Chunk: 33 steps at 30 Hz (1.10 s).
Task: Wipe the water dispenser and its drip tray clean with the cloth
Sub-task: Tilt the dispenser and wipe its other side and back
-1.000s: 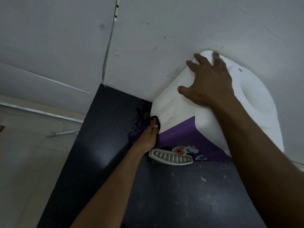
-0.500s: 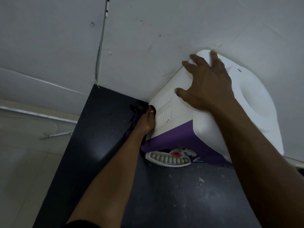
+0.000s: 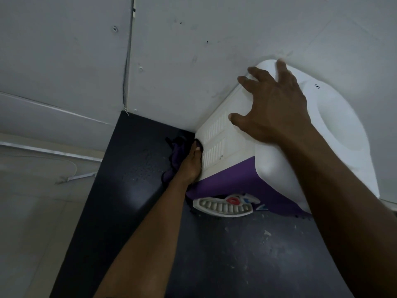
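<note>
- Water dispenser point(image 3: 343, 134): tabletop unit, white top and slotted white side panel, purple lower front band, red and blue taps. Upright at the rear edge of the black counter point(image 3: 133, 173).
- Drip tray point(image 3: 223, 208): white, oval, slotted grille; seated under the taps, just above the counter surface.
- Cloth point(image 3: 177, 151): dark purple, bunched, held by the left hand point(image 3: 190, 166) against the dispenser's slotted side, toward the counter's rear.
</note>
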{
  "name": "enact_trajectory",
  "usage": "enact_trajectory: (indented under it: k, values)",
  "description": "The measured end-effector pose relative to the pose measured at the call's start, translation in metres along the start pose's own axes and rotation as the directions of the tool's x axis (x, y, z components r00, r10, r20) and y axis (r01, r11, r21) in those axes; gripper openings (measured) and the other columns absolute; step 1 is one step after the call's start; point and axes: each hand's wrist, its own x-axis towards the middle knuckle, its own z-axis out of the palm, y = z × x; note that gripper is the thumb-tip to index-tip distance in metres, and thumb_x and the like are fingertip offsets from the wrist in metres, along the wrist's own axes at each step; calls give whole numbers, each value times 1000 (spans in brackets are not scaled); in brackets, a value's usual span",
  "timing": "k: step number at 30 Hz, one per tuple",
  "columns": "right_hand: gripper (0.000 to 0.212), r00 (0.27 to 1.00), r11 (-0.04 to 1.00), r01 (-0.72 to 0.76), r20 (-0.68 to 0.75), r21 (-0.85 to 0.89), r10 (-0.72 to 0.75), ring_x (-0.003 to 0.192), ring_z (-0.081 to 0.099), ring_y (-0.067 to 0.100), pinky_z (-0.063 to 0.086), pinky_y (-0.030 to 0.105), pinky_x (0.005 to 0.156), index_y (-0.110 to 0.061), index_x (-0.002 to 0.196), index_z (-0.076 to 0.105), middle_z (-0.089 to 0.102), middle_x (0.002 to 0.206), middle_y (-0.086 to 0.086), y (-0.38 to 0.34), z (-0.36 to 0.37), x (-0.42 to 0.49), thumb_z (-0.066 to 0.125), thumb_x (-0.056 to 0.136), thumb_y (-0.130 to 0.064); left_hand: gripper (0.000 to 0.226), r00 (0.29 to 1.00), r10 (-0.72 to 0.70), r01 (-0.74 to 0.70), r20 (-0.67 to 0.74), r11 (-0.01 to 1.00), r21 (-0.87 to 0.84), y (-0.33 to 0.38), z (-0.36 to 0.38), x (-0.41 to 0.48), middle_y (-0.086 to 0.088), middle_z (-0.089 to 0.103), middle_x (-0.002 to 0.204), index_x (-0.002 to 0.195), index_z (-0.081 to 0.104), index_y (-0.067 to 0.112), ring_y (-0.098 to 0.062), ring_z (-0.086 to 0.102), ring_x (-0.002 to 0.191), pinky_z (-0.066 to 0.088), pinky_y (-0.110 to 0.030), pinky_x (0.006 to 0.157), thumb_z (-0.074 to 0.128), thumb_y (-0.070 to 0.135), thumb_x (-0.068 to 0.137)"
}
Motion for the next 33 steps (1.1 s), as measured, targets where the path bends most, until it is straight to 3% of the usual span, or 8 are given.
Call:
enact_trajectory:
  k: [5, 14, 21, 26, 29, 33]
  values:
    - [83, 1000, 1000, 2, 5, -1, -2, 159, -2, 36, 6, 49, 127, -29, 160, 34, 22, 171, -5, -1, -1, -1, 68, 89, -57, 57, 1000, -11, 12, 18, 997, -71, -30, 8, -45, 8, 12, 169, 161, 3, 32, -14, 17, 153, 13, -45, 127, 18, 49, 109]
    - [83, 1000, 1000, 2, -6, 14, -2, 159, -2, 36, 7, 50, 127, -29, 159, 36, 23, 170, -6, 0, 0, -2, 69, 88, -55, 53, 995, 88, -84, 39, 991, -104, -16, 11, -54, 12, 11, 168, 161, 6, 33, -8, 16, 152, 11, -36, 127, 23, 40, 111]
    - [83, 1000, 1000, 2, -3, 9, -2, 159, -2, 36, 6, 50, 127, -29, 160, 35, 23, 170, -6, 1, 0, -1, 69, 89, -56, 58, 1000, -27, 28, 11, 994, -103, 4, 11, -25, 1, 2, 170, 162, -1, 22, -17, 7, 156, 7, -44, 128, 16, 44, 110]
    - [84, 1000, 1000, 2, -4, -2, -2, 159, -2, 37, 5, 50, 127, -29, 160, 35, 23, 170, -6, 0, 1, 1, 69, 88, -56, 55, 998, 62, -60, 15, 992, -108, 13, 17, -39, 5, 10, 169, 162, 4, 31, -16, 13, 155, 12, -45, 127, 23, 42, 111]
    - [84, 1000, 1000, -2, -4, -3, 2, 159, -2, 37, 4, 48, 127, -29, 160, 34, 22, 171, -5, 0, 0, 0, 68, 88, -56, 53, 995, 99, -98, 4, 987, -128, 14, 17, -56, 7, 17, 168, 161, 11, 35, -14, 20, 152, 16, -42, 127, 26, 42, 110]
    - [83, 1000, 1000, 5, -1, -8, -5, 159, -3, 37, 1, 47, 128, -28, 160, 33, 21, 171, -4, 0, 1, -1, 66, 89, -56, 51, 994, 105, -103, 7, 989, -110, -3, 18, -84, 14, 23, 164, 159, 16, 39, -6, 25, 149, 19, -27, 122, 28, 45, 109]
